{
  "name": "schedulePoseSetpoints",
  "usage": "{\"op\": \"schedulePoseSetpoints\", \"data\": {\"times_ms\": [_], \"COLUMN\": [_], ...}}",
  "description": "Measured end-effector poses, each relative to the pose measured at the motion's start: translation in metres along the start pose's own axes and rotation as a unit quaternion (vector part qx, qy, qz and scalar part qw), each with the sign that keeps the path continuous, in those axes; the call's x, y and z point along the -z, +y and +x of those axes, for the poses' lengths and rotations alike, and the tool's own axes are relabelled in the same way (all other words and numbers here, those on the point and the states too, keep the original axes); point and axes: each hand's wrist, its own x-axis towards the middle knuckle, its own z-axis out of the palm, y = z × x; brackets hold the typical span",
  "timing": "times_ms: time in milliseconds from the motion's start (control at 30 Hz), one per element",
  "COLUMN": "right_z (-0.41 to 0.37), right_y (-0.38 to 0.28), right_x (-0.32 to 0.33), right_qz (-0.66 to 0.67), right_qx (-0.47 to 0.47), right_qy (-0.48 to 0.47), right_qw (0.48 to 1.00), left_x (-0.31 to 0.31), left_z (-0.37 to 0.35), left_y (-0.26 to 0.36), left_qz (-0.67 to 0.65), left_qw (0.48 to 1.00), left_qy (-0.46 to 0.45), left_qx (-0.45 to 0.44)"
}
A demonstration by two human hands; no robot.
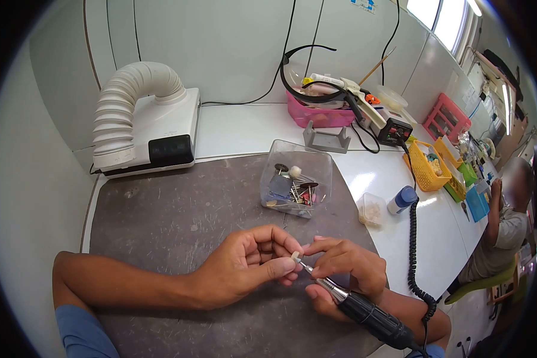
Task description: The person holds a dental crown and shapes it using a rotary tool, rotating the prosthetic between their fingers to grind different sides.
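My left hand is closed, pinching a small cream-coloured piece between thumb and fingertips. What the piece is cannot be made out, and the fingers partly cover it. My right hand is wrapped round a black and silver rotary handpiece, which slants up to the left. Its thin metal tip meets the left fingertips at the piece; whether it touches the piece is too small to tell. Both hands are above a scratched grey-brown mat. Beyond them stands a clear plastic box of rotary bits.
A white unit with a ribbed hose stands back left. At the back are a pink basket, safety glasses and a control box. A coiled cord, blue-capped bottle and small tub lie right. Another person sits far right.
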Motion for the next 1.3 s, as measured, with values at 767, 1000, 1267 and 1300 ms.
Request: {"op": "schedulePoseSetpoints", "data": {"times_ms": [767,1000,1267,1300], "right_z": [-0.002,-0.002,0.000,-0.001], "right_y": [-0.006,-0.003,-0.005,-0.005], "right_x": [-0.004,-0.007,-0.006,-0.006], "right_qz": [0.190,0.125,0.088,0.090], "right_qx": [-0.244,-0.170,-0.172,-0.171], "right_qy": [0.030,0.025,0.011,0.013], "right_qw": [0.950,0.977,0.981,0.981], "left_x": [-0.003,-0.002,-0.002,-0.002], "left_z": [-0.002,-0.001,0.000,0.000], "left_y": [-0.002,0.000,0.000,0.000], "left_qz": [0.030,0.024,0.018,0.019], "left_qw": [0.999,0.999,1.000,1.000], "left_qy": [0.022,0.008,0.007,0.007], "left_qx": [-0.022,-0.036,-0.023,-0.024]}}
